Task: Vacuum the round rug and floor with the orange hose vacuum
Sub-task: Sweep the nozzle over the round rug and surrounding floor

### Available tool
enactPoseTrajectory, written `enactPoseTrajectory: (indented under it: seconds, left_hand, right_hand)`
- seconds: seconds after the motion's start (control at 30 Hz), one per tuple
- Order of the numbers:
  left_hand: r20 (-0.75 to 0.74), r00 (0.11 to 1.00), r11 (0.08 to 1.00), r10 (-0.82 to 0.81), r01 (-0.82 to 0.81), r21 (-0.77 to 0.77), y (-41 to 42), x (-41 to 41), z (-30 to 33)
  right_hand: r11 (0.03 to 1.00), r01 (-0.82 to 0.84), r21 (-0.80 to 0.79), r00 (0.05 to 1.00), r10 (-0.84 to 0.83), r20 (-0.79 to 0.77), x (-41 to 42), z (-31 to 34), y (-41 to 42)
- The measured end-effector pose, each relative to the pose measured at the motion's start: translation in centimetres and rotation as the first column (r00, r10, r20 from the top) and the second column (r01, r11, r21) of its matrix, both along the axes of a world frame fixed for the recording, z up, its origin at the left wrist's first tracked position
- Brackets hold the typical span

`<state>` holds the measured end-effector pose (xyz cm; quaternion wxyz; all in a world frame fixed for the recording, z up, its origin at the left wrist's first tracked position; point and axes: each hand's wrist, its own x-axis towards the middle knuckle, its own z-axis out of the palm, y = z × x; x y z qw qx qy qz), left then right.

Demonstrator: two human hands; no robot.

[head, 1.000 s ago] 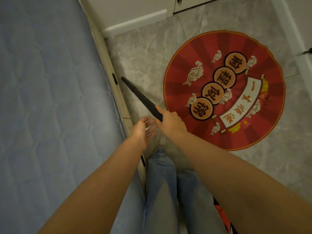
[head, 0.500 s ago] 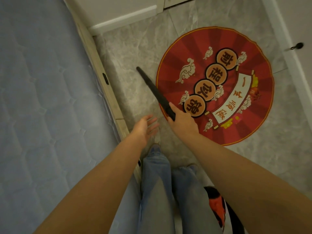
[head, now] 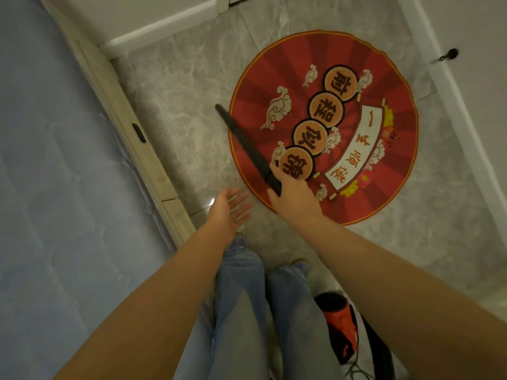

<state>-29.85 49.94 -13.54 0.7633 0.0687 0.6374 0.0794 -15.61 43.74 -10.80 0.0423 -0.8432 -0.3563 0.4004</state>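
Black nozzle wand [head: 247, 145] slants from the right hand [head: 295, 197], whose fingers are wrapped round its lower end, up to a tip at the left rim of the round red rug [head: 343, 124] in the upper right of the frame. Left hand [head: 229, 212] hovers just beside it with fingers spread, holding nothing. Orange-and-black vacuum body [head: 340, 325] at bottom right is mostly hidden behind the right forearm and jeans [head: 241, 311]; mattress [head: 55, 187] fills the left, grey tile floor [head: 178, 105] between.
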Motion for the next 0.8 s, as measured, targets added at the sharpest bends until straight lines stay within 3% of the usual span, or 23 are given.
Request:
enactPoseTrajectory:
  seconds: [0.2,0.4,0.53,0.7,0.8]
  left_hand:
    - [0.044,0.999,1.0,-0.005,0.006,-0.026,-1.6,3.2,0.5]
    - [0.054,0.994,0.995,-0.1,0.101,-0.017,-2.5,5.1,0.3]
    - [0.024,0.99,0.989,-0.137,0.138,-0.053,-3.8,5.3,-0.3]
    - [-0.002,0.983,0.981,-0.183,0.182,-0.059,-4.7,5.4,-0.7]
    - [-0.028,0.979,0.978,-0.202,0.201,-0.05,-5.1,5.3,-0.6]
  right_hand:
    - [0.994,0.111,0.012,0.989,-0.112,0.1,4.2,-0.6,-0.5]
    - [0.965,0.247,0.09,0.966,-0.252,0.051,6.5,-1.3,-3.8]
    - [0.965,0.257,0.051,0.965,-0.259,0.039,6.1,-0.3,-10.0]
    - [0.963,0.26,0.066,0.96,-0.265,0.086,9.8,-1.3,-9.2]
    - [0.96,0.268,0.086,0.961,-0.272,0.047,7.8,-0.7,-10.5]
